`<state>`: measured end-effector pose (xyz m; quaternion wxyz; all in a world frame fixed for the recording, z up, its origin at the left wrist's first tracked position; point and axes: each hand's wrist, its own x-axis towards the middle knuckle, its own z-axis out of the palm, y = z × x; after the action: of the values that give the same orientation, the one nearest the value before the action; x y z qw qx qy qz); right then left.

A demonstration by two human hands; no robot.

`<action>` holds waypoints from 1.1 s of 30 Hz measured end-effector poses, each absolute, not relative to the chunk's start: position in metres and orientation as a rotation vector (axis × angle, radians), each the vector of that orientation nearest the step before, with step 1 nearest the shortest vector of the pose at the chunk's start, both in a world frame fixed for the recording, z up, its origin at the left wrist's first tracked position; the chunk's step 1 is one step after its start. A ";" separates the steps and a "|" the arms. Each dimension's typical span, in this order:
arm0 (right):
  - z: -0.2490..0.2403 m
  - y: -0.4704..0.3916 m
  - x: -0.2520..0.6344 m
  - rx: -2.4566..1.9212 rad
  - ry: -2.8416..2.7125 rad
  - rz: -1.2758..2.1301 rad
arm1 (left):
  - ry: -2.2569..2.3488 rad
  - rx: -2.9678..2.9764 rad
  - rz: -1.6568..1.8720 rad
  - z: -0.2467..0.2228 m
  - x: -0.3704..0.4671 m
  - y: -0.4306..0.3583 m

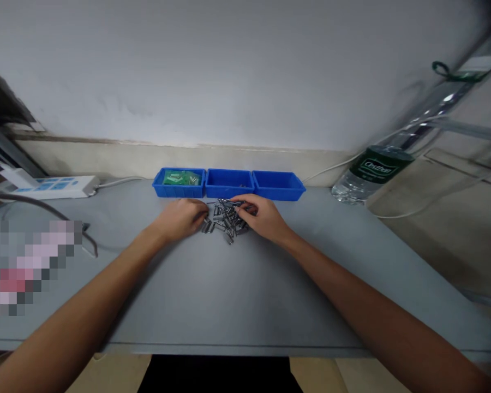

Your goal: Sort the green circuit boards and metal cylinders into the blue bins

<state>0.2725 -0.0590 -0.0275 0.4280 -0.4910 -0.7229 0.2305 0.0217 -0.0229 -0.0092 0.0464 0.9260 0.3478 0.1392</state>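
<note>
A loose pile of small metal parts [227,217] lies on the grey table [229,295], just in front of the blue bins. At the left edge of the pile is my left hand [184,217], its fingers curled together; whatever they hold is hidden. My right hand [263,214] reaches over the pile's right side, with thumb and forefinger bent around some of the metal pieces. Which piece it grips is too small to tell.
Three blue bins stand by the wall: the left bin [180,190] holds a green packet [181,178], the middle bin [229,191] a few small pieces, then the right bin [279,194]. A power strip [71,186] and cables lie left; a water bottle [372,173] stands right.
</note>
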 end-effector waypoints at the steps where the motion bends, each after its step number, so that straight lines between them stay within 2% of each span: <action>1: -0.027 -0.059 0.272 -1.224 -1.809 0.576 | 1.099 2.835 0.399 -0.009 0.021 -0.023; 8: -0.026 -0.059 0.272 -1.227 -1.802 0.597 | 1.208 2.752 0.432 -0.009 0.020 -0.019; 13: -0.027 -0.060 0.273 -1.211 -1.816 0.608 | 1.429 2.461 0.647 -0.017 0.016 -0.011; 17: -0.026 -0.060 0.273 -1.203 -1.809 0.592 | 1.424 2.268 0.804 -0.025 0.009 -0.003; 29: -0.027 -0.060 0.272 -1.207 -1.799 0.614 | 1.301 2.389 0.682 -0.022 0.008 -0.002; 33: -0.027 -0.060 0.272 -1.202 -1.799 0.609 | 1.273 2.377 0.752 -0.021 0.009 -0.002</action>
<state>0.2717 -0.0602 -0.0271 0.4320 -0.4822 -0.7219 0.2443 0.0095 -0.0020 -0.0209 0.1702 0.8366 0.4482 0.2649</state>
